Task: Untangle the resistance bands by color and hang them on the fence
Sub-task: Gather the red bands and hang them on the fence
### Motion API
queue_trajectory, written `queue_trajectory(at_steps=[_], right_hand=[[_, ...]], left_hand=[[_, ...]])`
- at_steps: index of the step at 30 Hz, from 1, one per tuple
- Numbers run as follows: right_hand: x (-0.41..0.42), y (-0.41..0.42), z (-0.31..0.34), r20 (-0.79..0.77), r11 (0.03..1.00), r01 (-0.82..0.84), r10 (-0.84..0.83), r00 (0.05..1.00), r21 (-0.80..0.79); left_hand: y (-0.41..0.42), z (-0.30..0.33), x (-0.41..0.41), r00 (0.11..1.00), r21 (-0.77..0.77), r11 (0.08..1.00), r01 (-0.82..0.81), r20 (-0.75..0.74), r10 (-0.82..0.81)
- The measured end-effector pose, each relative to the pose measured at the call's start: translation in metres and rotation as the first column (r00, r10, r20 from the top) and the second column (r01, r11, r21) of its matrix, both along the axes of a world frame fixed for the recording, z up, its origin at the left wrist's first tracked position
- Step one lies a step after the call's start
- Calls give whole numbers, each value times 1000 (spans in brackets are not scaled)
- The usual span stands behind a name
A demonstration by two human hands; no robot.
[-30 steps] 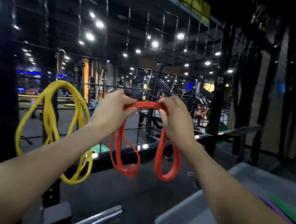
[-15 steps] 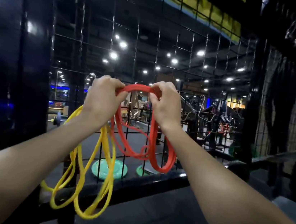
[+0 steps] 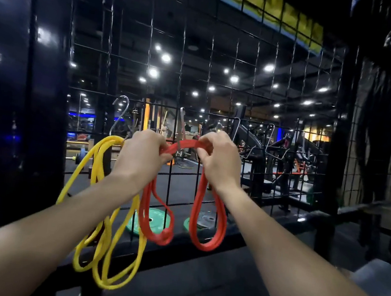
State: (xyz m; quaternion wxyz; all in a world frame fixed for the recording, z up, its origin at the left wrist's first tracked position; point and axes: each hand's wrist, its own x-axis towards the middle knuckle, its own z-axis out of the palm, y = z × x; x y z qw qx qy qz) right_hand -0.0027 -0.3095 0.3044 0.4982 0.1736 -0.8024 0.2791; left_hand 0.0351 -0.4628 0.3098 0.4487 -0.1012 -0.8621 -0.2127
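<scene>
A bundle of red resistance bands is stretched between both hands, right at a metal S-hook on the black wire fence. My left hand grips the bundle's left end and my right hand grips its right end. Below each hand the red loops hang down in front of the fence. To the left, yellow resistance bands hang in long loops from another S-hook, partly behind my left forearm.
More bare S-hooks hang along the fence to the right. A thick black post stands at the left and another at the right. Green weight plates lie on the floor behind the fence. A grey bench edge is at lower right.
The view has closed in on the fence. Both hands have carried the red bands up to the middle S-hook, and the loops now hang apart in two groups.
</scene>
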Motion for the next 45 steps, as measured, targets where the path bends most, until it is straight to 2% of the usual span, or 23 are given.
queue_trajectory(at_steps=[3,5,9,12,14,16,18,22,26,30,33,37,41,45], right_hand=[[4,3,-6,-3,998,-31,31,1000,-57],[5,2,-7,10,993,-52,54,999,-107],[7,-1,-7,109,944,-177,214,971,-279],[8,-2,-10,156,901,-243,314,936,-360],[7,-4,-10,189,891,-249,339,922,-381],[5,-6,-10,203,905,-227,314,927,-360],[3,-10,-10,193,916,-197,276,942,-349],[-2,-16,-13,151,930,-171,229,962,-324],[0,-10,-15,178,939,-199,255,951,-279],[4,-6,-15,205,914,-267,337,919,-307],[5,-5,-16,203,931,-224,288,936,-288],[4,-6,-16,235,952,-168,230,944,-257],[8,-5,-13,203,983,-83,116,972,-162],[14,-8,-5,145,980,-109,133,980,-166]], left_hand=[[8,-10,5,999,90,995,50,-7,-50],[11,-14,6,994,204,974,101,11,-105],[16,-22,5,970,490,848,202,22,-243],[20,-28,5,951,604,753,260,-27,-307],[20,-28,6,949,592,759,270,-30,-314],[18,-27,5,960,514,822,246,-12,-280],[15,-26,5,974,444,871,210,-22,-224],[14,-32,3,985,398,902,170,-56,-161],[16,-32,0,986,354,920,166,-77,-148],[14,-33,-1,986,311,937,159,-99,-135],[14,-38,-2,988,260,954,149,-79,-133],[16,-37,1,982,279,941,189,-44,-184],[15,-34,2,980,292,936,197,-63,-186],[15,-32,3,975,297,929,220,-88,-203]])
